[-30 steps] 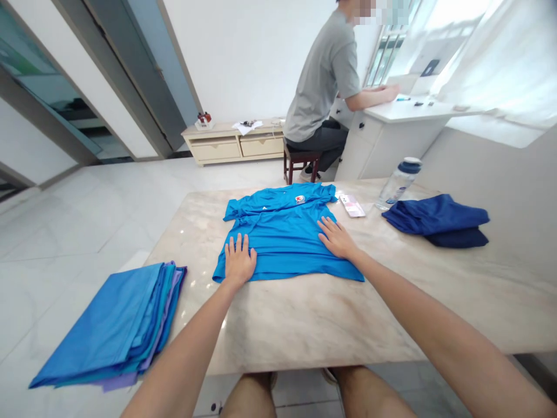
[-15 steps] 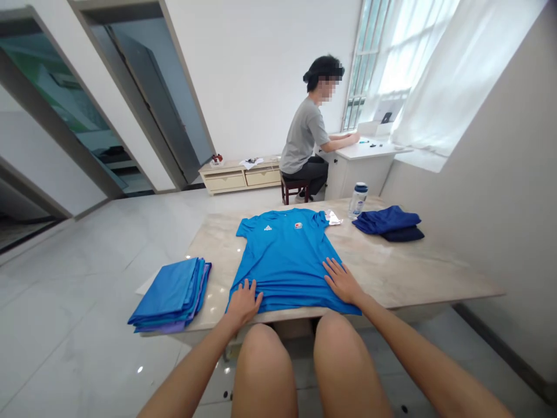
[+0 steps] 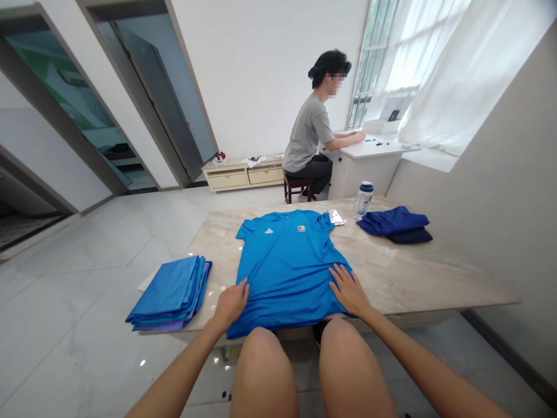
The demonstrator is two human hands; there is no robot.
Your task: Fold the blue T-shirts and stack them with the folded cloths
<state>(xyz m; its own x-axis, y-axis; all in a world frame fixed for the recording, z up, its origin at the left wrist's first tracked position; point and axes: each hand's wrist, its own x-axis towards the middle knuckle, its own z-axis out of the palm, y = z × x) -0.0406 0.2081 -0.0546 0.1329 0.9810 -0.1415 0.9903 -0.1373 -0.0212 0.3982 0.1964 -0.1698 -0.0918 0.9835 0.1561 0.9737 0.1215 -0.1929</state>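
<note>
A blue T-shirt point(image 3: 289, 261) lies front up on the table, its neck toward the far side. It bears a white logo on one side of the chest and a round badge on the other. Soft creases cross its lower half, and the hem hangs over the near edge. My left hand point(image 3: 232, 302) is at the shirt's left side edge, fingers drawn together in a pinch on the fabric. On the lower right part of the shirt, my right hand point(image 3: 350, 290) rests flat with its fingers spread.
Folded blue clothes point(image 3: 169, 293) are stacked at the table's point(image 3: 413, 278) left corner. Dark blue garments point(image 3: 395, 223), a water bottle point(image 3: 363, 200) and a shiny packet point(image 3: 336, 217) lie toward the back right. A person point(image 3: 311, 133) sits at a white desk point(image 3: 369, 151) beyond.
My left hand has gone from lying on the shirt to its left edge, fingers closing. The shirt's lower left has come nearer, its hem now hanging lower. My right hand stays on the fabric.
</note>
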